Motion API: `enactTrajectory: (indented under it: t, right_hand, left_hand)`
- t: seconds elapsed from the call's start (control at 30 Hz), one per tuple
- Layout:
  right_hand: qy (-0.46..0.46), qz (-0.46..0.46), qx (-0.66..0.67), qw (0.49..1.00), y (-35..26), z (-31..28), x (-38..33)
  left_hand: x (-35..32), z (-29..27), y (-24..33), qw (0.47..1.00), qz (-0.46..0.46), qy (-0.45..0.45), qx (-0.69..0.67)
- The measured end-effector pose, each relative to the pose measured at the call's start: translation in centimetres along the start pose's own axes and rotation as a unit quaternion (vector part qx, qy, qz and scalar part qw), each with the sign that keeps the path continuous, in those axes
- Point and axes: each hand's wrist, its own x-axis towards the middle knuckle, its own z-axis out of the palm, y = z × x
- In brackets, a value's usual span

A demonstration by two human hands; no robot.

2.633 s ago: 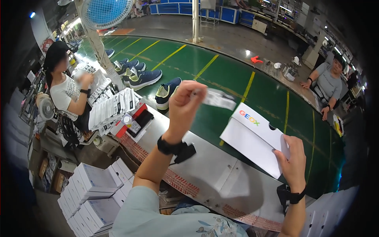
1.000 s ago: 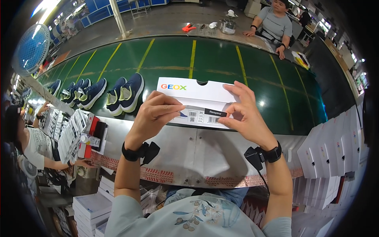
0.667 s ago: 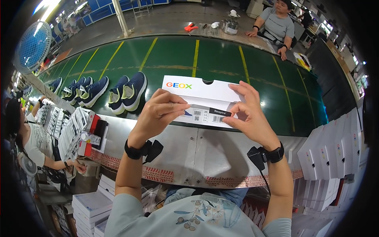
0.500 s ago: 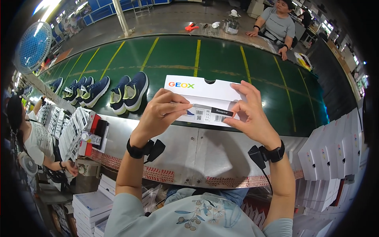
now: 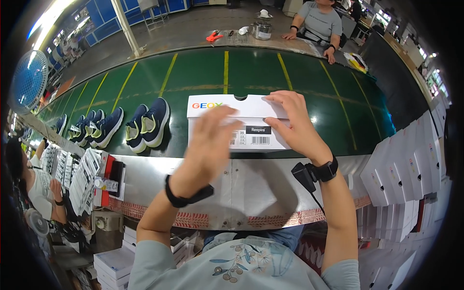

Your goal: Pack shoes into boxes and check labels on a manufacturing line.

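Observation:
A white shoebox [image 5: 208, 126] with its lid on stands on the green conveyor belt before me. A label [image 5: 256, 137] with a black band and a barcode lies flat on its front face. My right hand [image 5: 295, 126] is at the box's right end, fingers spread over the lid and thumb stretched out by the front face, gripping nothing. Smeared by motion, my left hand [image 5: 210, 140] is in front of the box's left part, its fingers stretched out and holding nothing. It hides part of the label's left side.
Pairs of navy sneakers [image 5: 149, 125] line the belt [image 5: 193, 72] to the left. Sheets of labels [image 5: 84, 181] lie at the left by a bottle [image 5: 106, 184]. White shoeboxes [image 5: 403, 169] are stacked at the right. One co-worker [image 5: 319, 24] sits across the belt; another [image 5: 41, 188] is at left.
The label, held between both hands before, now lies flat on the box front. My left hand has let go and turned, fingers extended. My right thumb and fingers have spread apart.

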Motion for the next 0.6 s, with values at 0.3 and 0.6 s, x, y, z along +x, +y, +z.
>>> enactTrajectory:
  t: [0.3,0.6]
  right_hand:
    - [0.033,0.001,0.050,0.998,0.8,0.4,-0.5]
    - [0.035,-0.021,0.020,0.999,0.9,0.7,0.3]
  left_hand:
    - [-0.7,5.5,6.6,0.991,0.024,-0.126,0.046]
    - [-4.5,2.5,1.6,0.985,-0.043,-0.102,0.129]
